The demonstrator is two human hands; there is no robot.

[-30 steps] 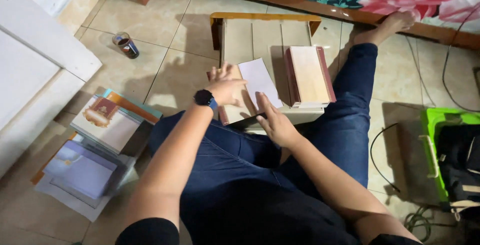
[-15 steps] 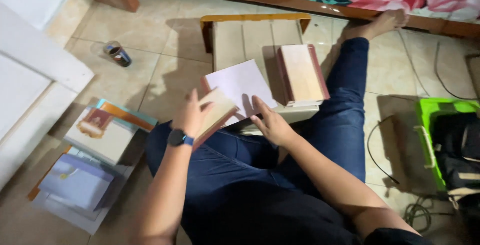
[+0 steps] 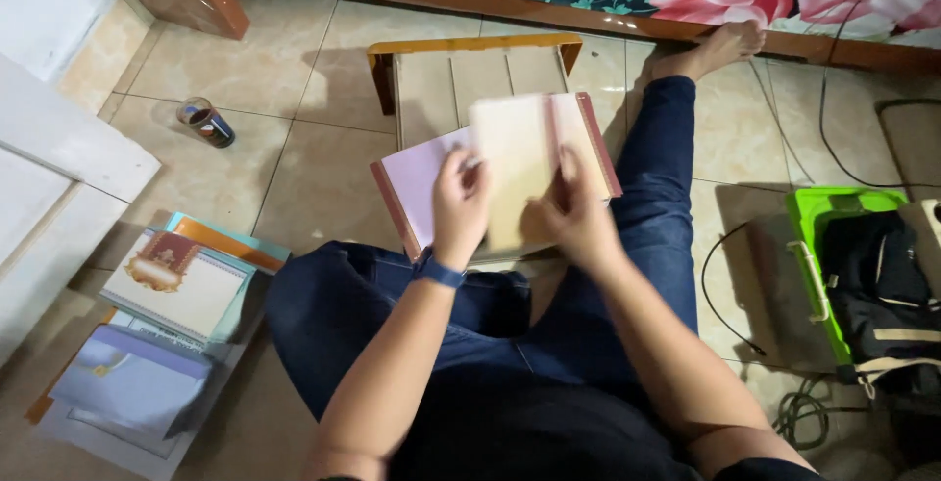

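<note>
I sit on a tiled floor with an open book [image 3: 510,172] with maroon covers in front of me, lying on a low wooden stand [image 3: 470,74]. My left hand [image 3: 459,202], with a dark watch on the wrist, presses on the pale left page. My right hand [image 3: 573,211] grips a block of cream pages that stands up and blurs in mid-turn. Both hands touch the book.
A stack of booklets and certificates [image 3: 167,324] lies on the floor at my left. A small dark jar [image 3: 206,123] stands beyond it. A green box [image 3: 833,265] with a black bag [image 3: 882,285] and cables sits at the right. A bed frame runs along the top.
The book lay shut on the stand a second ago. My left hand lifted the cover open, and now both hands are turning a block of pages toward the right.
</note>
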